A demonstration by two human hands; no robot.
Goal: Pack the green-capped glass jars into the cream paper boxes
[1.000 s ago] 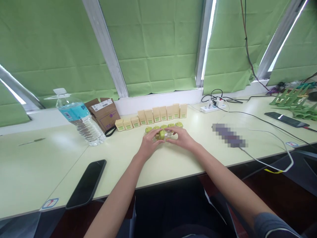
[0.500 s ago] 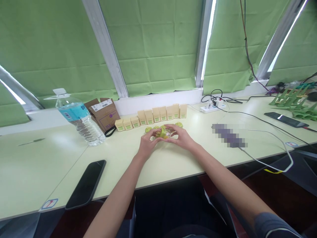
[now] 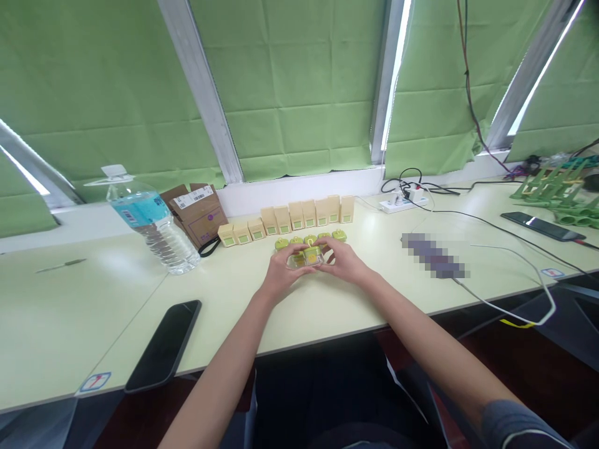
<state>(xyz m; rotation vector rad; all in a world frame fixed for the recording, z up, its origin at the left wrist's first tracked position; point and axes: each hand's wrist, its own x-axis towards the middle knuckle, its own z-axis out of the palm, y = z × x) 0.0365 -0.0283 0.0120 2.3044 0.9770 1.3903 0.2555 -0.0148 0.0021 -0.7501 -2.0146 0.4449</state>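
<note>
Between my two hands is a small clear jar (image 3: 313, 255) with a yellow-green lid and a yellow mark on its front. My right hand (image 3: 345, 262) curls round its right side, fingers above and thumb below. From the left, my left hand (image 3: 279, 272) closes with fingers and thumb on clear plastic; whether this is a second jar beside the first I cannot tell. Just behind the fingers stand several similar yellow-green-lidded jars (image 3: 339, 236), partly hidden. Farther back is a row of small tan boxes (image 3: 297, 216) with green labels.
To the left are a large water bottle (image 3: 156, 224), an open cardboard box (image 3: 201, 218) and a dark phone (image 3: 163, 346). A power strip (image 3: 403, 203), cables, another phone (image 3: 540, 226) and green plastic parts (image 3: 556, 193) lie to the right. The table's front edge runs under my forearms.
The jar between my hands has turned; its marked front and lid now show more plainly. More of the lids behind it are visible. Both hands stay in nearly the same place.
</note>
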